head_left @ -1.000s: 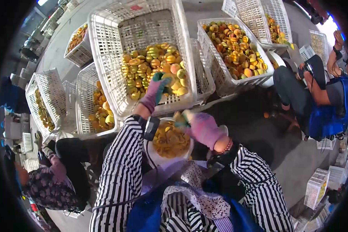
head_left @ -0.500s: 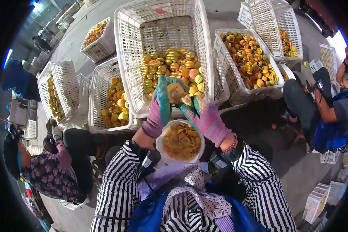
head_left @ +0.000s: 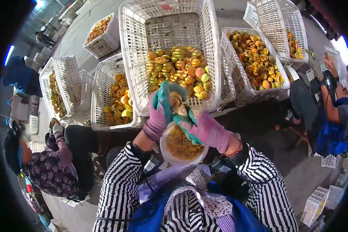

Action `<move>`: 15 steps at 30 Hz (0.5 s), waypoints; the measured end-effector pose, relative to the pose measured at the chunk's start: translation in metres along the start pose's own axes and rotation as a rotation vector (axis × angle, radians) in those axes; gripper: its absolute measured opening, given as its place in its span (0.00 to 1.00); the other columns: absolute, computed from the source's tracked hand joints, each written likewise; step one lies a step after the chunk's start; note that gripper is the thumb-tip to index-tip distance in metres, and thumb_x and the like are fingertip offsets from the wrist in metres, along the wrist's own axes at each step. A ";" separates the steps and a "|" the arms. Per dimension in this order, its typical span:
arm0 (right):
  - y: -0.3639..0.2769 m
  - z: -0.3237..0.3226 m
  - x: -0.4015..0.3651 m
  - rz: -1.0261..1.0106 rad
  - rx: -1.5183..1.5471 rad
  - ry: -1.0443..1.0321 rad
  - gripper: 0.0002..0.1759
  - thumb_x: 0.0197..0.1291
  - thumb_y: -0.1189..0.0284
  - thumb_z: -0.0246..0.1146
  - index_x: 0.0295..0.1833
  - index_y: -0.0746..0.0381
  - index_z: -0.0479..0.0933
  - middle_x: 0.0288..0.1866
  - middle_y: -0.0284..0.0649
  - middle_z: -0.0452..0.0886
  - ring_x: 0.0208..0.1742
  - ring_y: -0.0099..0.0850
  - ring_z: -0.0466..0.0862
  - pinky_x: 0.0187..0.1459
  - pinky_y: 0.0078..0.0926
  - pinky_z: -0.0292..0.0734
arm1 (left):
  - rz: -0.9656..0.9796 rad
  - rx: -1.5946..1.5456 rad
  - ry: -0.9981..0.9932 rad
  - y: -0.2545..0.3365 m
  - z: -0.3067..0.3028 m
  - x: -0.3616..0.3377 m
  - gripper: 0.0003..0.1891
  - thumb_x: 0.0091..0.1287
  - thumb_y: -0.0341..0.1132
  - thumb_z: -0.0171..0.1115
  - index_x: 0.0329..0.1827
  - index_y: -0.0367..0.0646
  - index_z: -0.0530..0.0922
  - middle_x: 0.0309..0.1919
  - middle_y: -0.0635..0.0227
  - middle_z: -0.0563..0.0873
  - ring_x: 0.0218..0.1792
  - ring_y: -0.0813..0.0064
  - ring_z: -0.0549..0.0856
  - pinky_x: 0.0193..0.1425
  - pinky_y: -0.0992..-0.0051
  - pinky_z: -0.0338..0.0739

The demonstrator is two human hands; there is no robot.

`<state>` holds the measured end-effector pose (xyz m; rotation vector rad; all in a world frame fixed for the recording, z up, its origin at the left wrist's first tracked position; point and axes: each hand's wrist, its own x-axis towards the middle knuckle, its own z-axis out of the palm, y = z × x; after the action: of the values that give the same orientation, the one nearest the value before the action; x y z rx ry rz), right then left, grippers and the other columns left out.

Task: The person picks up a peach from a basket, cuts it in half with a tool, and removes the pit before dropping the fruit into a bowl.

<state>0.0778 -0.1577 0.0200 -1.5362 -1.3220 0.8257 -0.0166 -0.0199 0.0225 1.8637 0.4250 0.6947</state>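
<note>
You are on a grey floor (head_left: pixel 71 33), with people around. Your left hand (head_left: pixel 164 103) curls around a brown piece of fruit (head_left: pixel 176 101). Your right hand (head_left: pixel 203 129) pinches close beside it; you cannot tell what it grips. The fruit is above the white bucket (head_left: pixel 166 150), near the big crate (head_left: pixel 133 77).

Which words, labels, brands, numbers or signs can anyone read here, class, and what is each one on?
No text can be read.
Red mark on the large white crate: too blurred.
Coloured marks on the lower-right crate: too small and blurred.
Pale patch on the left wrist's device: too small.
</note>
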 end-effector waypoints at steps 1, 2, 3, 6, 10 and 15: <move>0.007 0.004 0.001 -0.007 -0.001 0.004 0.23 0.61 0.54 0.60 0.39 0.67 0.75 0.27 0.56 0.78 0.33 0.54 0.79 0.34 0.45 0.74 | -0.006 -0.100 0.005 0.003 0.000 0.000 0.25 0.74 0.49 0.41 0.37 0.35 0.78 0.29 0.64 0.83 0.32 0.75 0.82 0.42 0.75 0.76; 0.019 0.010 0.003 -0.042 -0.120 0.069 0.22 0.61 0.55 0.60 0.40 0.67 0.75 0.27 0.55 0.78 0.33 0.54 0.79 0.35 0.45 0.74 | -0.002 -0.098 0.003 0.005 0.001 -0.002 0.25 0.74 0.49 0.41 0.37 0.35 0.78 0.29 0.64 0.83 0.32 0.75 0.82 0.42 0.75 0.76; 0.027 0.013 0.002 -0.075 -0.239 0.135 0.22 0.60 0.55 0.60 0.41 0.67 0.75 0.28 0.55 0.78 0.34 0.54 0.79 0.35 0.45 0.74 | -0.094 -0.143 0.047 0.007 0.003 -0.002 0.28 0.74 0.51 0.38 0.36 0.35 0.78 0.29 0.64 0.84 0.32 0.74 0.82 0.42 0.75 0.75; 0.011 0.018 -0.006 -0.099 -0.473 0.273 0.22 0.60 0.56 0.60 0.42 0.67 0.74 0.30 0.56 0.79 0.35 0.55 0.79 0.37 0.44 0.74 | -0.162 -0.175 0.088 0.014 0.006 -0.003 0.31 0.74 0.54 0.35 0.35 0.35 0.79 0.30 0.64 0.84 0.33 0.74 0.82 0.43 0.75 0.75; 0.006 0.001 -0.006 -0.195 -0.376 -0.050 0.20 0.64 0.60 0.57 0.54 0.62 0.74 0.32 0.53 0.78 0.37 0.50 0.81 0.37 0.42 0.75 | -0.123 -0.192 0.130 0.010 0.001 -0.005 0.35 0.74 0.57 0.32 0.33 0.35 0.80 0.28 0.63 0.84 0.32 0.74 0.82 0.41 0.75 0.76; 0.033 0.014 -0.009 -0.453 -0.430 -0.039 0.21 0.61 0.70 0.56 0.61 0.52 0.73 0.41 0.50 0.75 0.38 0.45 0.79 0.35 0.39 0.74 | 0.001 0.007 0.106 0.024 -0.003 -0.005 0.36 0.74 0.56 0.32 0.27 0.34 0.79 0.23 0.63 0.82 0.27 0.72 0.81 0.37 0.75 0.75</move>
<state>0.0752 -0.1635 -0.0162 -1.4490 -1.8722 0.2956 -0.0228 -0.0298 0.0447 1.8388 0.4953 0.7955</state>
